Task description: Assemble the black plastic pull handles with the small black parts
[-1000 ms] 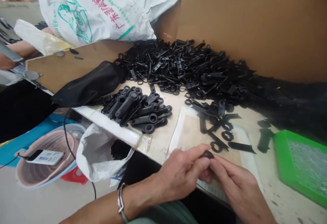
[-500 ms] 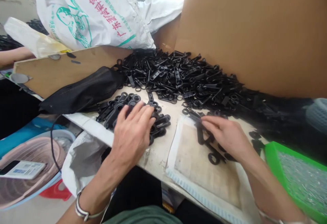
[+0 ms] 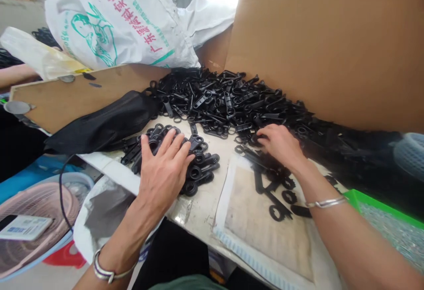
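Note:
My left hand (image 3: 162,168) lies flat with fingers spread on a small stack of assembled black plastic parts (image 3: 198,166) near the table's front edge. My right hand (image 3: 280,144) reaches into the near edge of a large heap of loose black plastic pieces (image 3: 225,100), fingers curled down among them; what they hold, if anything, is hidden. A few loose black rings and strips (image 3: 278,201) lie on a stained white pad (image 3: 261,232) below my right wrist.
A cardboard wall (image 3: 324,47) stands behind the heap. A printed white sack (image 3: 115,20) sits at the back left, a black cloth bag (image 3: 102,122) left of the stack. A green tray (image 3: 384,219) is at the right. A pink fan (image 3: 29,210) and phone (image 3: 23,227) lie below the table.
My hands parted from pinching a part at the table's edge. The left hand went to the small stack; the right hand moved farther up into the big heap.

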{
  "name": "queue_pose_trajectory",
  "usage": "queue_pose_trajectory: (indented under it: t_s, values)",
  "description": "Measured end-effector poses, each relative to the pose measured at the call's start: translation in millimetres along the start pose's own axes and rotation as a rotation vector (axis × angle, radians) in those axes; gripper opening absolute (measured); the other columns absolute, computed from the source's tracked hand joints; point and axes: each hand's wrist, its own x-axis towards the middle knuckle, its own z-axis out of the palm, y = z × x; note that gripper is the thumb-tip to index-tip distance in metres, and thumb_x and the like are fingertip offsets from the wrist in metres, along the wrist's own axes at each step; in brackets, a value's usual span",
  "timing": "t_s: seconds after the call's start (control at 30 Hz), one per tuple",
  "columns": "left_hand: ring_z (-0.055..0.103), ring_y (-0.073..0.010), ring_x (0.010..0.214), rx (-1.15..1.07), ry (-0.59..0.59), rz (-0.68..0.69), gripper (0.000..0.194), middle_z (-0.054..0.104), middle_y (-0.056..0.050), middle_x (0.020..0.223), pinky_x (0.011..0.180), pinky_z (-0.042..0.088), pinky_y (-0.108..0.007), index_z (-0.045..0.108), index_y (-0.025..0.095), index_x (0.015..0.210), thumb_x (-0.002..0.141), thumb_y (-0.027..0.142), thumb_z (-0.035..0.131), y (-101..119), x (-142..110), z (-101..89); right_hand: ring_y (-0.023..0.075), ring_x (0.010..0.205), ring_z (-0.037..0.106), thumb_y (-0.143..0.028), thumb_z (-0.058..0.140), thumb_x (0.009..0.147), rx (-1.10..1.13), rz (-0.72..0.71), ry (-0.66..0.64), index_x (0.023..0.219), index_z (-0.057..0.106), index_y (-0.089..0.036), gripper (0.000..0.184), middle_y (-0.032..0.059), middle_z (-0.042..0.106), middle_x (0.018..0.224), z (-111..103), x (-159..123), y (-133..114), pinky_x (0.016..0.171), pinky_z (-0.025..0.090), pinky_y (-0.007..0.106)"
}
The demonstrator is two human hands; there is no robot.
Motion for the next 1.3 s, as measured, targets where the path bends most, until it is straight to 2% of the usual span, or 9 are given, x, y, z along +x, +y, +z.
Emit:
queue_pose_trajectory:
  t_s: [0.23,0.4,0.47,0.63,0.73,0.87,0.97,1.17,1.3]
  values:
    - [0.063,-0.0325,0.122,-0.085,0.233,0.076,0.018,0.073,-0.014,0.120,0.115,0.024,-0.068,0.066,0.015,0.111,0.095,0.017,0.058,6.6,-6.6,5.9,0.0199,0.065,0.067,-0.037,0.069,0.075,0.461,0.329,0.183,0.083,0.073,-0.021,0.017,0.0038,0.072,0.080,-30.7,-41.9,38.4,0.063,0.059,0.037]
    - [0.063,-0.0294,0.123,-0.361,0.321,0.117,0.020,0.074,-0.014,0.117,0.114,0.038,-0.055,0.069,0.013,0.107,0.090,0.008,0.061,39.1,-11.6,-1.3,0.0185,0.070,0.070,-0.049,0.077,0.067,0.834,0.419,0.250,0.084,0.069,-0.023,0.031,0.0014,0.071,0.084,-40.2,-87.9,29.2,0.070,0.065,0.041]
    - [0.066,-0.0256,0.119,-0.631,0.222,0.051,0.019,0.074,-0.014,0.116,0.108,0.048,-0.042,0.071,0.011,0.106,0.091,0.010,0.059,60.0,-13.8,-5.5,0.0184,0.071,0.070,-0.051,0.080,0.064,0.946,0.434,0.229,0.084,0.069,-0.024,0.036,0.0011,0.071,0.085,-43.8,-105.4,20.0,0.073,0.065,0.041]
    - [0.065,-0.0227,0.118,-1.486,-0.460,-0.499,0.031,0.071,-0.010,0.124,0.103,0.050,-0.032,0.069,0.015,0.119,0.093,0.031,0.062,112.2,-17.1,-5.6,0.0178,0.064,0.070,-0.047,0.079,0.069,1.068,0.463,0.150,0.085,0.072,-0.022,0.030,0.0039,0.074,0.086,-41.4,-155.6,-25.2,0.066,0.065,0.038]
    - [0.060,-0.0234,0.126,-1.870,-0.561,-0.723,0.044,0.068,-0.011,0.129,0.105,0.047,-0.031,0.062,0.018,0.129,0.089,0.035,0.069,131.6,-19.0,-1.1,0.0211,0.072,0.073,-0.038,0.072,0.081,0.984,0.421,0.190,0.087,0.074,-0.025,0.015,0.0049,0.076,0.088,-30.4,-188.6,-67.7,0.072,0.065,0.040]
    - [0.065,-0.0217,0.111,-1.912,-0.608,-0.869,0.043,0.072,-0.012,0.117,0.096,0.049,-0.030,0.062,0.014,0.126,0.088,0.033,0.071,139.1,-23.3,2.8,0.0236,0.096,0.073,-0.021,0.059,0.090,0.581,-0.021,0.268,0.095,0.076,-0.026,0.018,0.0066,0.077,0.103,-17.7,-216.1,-100.3,0.088,0.062,0.038]
    - [0.067,-0.0195,0.096,-1.850,-0.639,-0.904,0.035,0.073,-0.013,0.106,0.090,0.050,-0.031,0.063,0.010,0.118,0.091,0.033,0.065,135.6,-27.6,4.9,0.0208,0.093,0.074,-0.025,0.057,0.093,0.452,-0.073,0.133,0.097,0.076,-0.025,0.019,0.0048,0.078,0.102,-25.3,-218.7,-78.2,0.086,0.061,0.034]
    - [0.065,-0.0140,0.077,-1.862,-0.731,-0.972,0.037,0.068,-0.014,0.110,0.070,0.051,-0.027,0.059,0.009,0.121,0.092,0.032,0.061,126.1,-30.1,4.7,0.0312,0.087,0.073,-0.037,0.049,0.093,-0.023,0.231,0.002,0.103,0.076,-0.019,0.034,0.0120,0.078,0.099,-69.4,-182.8,17.3,0.082,0.056,0.048]
    - [0.067,-0.0148,0.079,-1.897,-0.798,-1.005,0.040,0.060,-0.015,0.125,0.065,0.053,-0.026,0.058,0.011,0.123,0.088,0.027,0.065,126.4,-26.4,1.7,0.0307,0.085,0.072,-0.034,0.055,0.088,-0.095,0.256,-0.121,0.101,0.076,-0.021,0.029,0.0102,0.078,0.091,-64.3,-144.1,35.1,0.075,0.051,0.041]
